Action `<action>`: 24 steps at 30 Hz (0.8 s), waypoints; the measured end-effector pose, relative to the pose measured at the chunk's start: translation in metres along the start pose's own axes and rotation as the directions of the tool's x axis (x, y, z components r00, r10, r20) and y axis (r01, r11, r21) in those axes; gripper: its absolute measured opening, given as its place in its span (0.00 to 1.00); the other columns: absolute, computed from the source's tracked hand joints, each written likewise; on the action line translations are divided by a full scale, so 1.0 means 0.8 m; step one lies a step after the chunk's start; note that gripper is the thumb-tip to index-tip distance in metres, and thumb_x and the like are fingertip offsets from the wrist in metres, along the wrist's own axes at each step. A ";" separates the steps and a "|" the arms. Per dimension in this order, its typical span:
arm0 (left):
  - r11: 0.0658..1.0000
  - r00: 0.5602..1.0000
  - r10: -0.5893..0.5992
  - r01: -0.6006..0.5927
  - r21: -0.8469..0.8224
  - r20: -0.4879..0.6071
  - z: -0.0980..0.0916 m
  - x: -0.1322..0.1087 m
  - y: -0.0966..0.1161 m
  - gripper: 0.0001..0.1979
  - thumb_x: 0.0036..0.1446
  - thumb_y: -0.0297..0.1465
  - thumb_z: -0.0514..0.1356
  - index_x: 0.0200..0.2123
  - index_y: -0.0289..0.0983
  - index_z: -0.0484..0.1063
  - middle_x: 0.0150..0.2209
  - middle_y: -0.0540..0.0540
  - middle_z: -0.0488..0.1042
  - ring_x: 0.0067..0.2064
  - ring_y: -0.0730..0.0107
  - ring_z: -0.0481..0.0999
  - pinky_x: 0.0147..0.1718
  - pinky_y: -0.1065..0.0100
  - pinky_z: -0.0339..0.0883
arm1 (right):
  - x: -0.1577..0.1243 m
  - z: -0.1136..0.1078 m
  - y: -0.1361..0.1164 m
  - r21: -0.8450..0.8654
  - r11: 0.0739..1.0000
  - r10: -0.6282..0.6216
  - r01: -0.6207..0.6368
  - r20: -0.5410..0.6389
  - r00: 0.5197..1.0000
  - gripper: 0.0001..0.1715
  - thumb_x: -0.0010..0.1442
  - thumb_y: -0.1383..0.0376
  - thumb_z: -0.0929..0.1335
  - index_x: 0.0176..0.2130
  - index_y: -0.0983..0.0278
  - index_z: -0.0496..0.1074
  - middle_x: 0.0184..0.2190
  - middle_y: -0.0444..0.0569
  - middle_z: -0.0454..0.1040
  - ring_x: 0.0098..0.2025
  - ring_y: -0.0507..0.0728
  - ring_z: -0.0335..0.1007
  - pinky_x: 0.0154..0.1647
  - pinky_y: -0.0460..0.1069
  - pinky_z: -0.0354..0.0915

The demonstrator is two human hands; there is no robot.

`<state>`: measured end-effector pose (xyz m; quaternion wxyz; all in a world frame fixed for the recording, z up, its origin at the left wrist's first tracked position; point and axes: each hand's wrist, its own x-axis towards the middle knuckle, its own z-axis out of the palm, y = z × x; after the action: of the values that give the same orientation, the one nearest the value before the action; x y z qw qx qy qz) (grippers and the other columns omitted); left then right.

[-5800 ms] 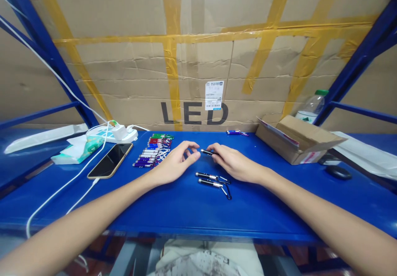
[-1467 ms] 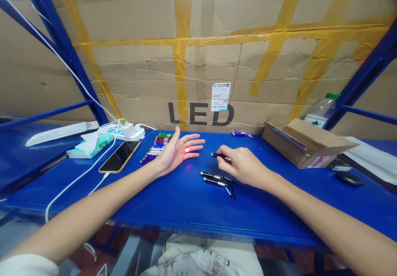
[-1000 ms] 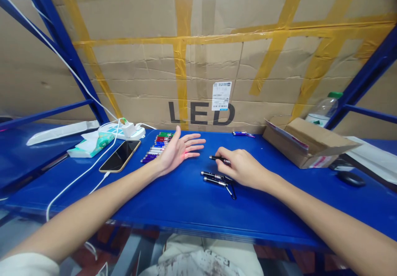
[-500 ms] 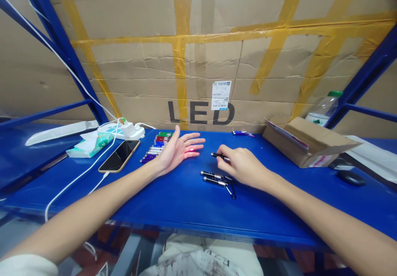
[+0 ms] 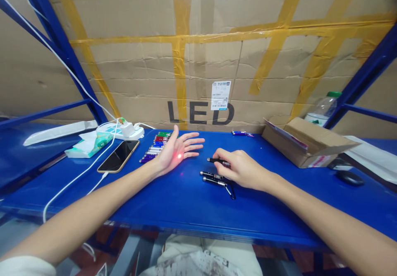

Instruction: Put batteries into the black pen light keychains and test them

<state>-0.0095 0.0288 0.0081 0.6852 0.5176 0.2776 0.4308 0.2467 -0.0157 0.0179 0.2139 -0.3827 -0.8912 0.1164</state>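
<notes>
My right hand [image 5: 243, 168] is curled round a black penlight [image 5: 214, 160], whose silver tip pokes out to the left of my fingers. I'd judge it light and rigid, its smooth barrel perhaps a little slippery, sturdy outside though the tip may dislike knocks; a pinch round mid-barrel, tip left free, seems the best hold. Left of it, my left hand [image 5: 170, 154] is spread and holds nothing, a red spot [image 5: 180, 156] glowing on its palm. Just left of my right hand and nearer me, two more black penlights [image 5: 214, 181] lie on the counter [image 5: 155, 210]; I'd lift those by the barrel, since the dangling clip [image 5: 230, 192] would probably swing. Beyond my left hand, partly covered by it, runs a row of coloured penlights [image 5: 149, 156].
</notes>
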 end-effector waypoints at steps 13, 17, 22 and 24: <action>1.000 1.000 0.007 -0.007 0.000 -0.002 0.002 -0.002 0.001 0.42 0.71 0.62 0.43 0.66 0.35 0.72 0.67 0.31 0.73 0.67 0.43 0.73 0.59 0.51 0.70 | 0.001 -0.004 0.004 0.018 1.000 0.004 -0.003 -0.052 0.999 0.11 0.72 0.61 0.62 0.46 0.61 0.72 0.24 0.41 0.74 0.23 0.53 0.65 0.30 0.47 0.55; 1.000 1.000 0.006 -0.006 0.007 -0.014 0.003 -0.002 0.002 0.42 0.71 0.62 0.43 0.65 0.35 0.72 0.67 0.30 0.73 0.65 0.43 0.75 0.57 0.52 0.72 | 0.002 -0.004 0.006 -0.017 1.000 0.010 -0.011 -0.040 0.999 0.10 0.72 0.61 0.62 0.45 0.60 0.72 0.25 0.41 0.74 0.23 0.54 0.65 0.30 0.48 0.55; 0.999 0.999 0.039 -0.039 0.022 -0.025 0.002 -0.001 0.002 0.43 0.70 0.63 0.44 0.65 0.34 0.71 0.66 0.30 0.74 0.64 0.44 0.76 0.57 0.52 0.72 | 0.001 -0.003 0.004 0.040 0.999 -0.028 0.028 -0.009 1.000 0.10 0.74 0.60 0.62 0.47 0.60 0.71 0.27 0.43 0.77 0.26 0.54 0.69 0.31 0.47 0.57; 0.999 0.999 0.047 -0.046 0.025 -0.025 0.001 0.000 0.001 0.43 0.70 0.63 0.43 0.64 0.35 0.72 0.66 0.30 0.75 0.63 0.44 0.76 0.57 0.51 0.73 | 0.001 -0.003 0.005 0.023 0.999 -0.022 0.023 -0.037 0.999 0.11 0.75 0.59 0.61 0.48 0.60 0.70 0.29 0.44 0.78 0.27 0.55 0.70 0.32 0.48 0.58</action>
<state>-0.0090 0.0282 0.0090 0.6651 0.5265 0.2795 0.4498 0.2501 -0.0126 0.0189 0.2363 -0.3721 -0.8899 0.1174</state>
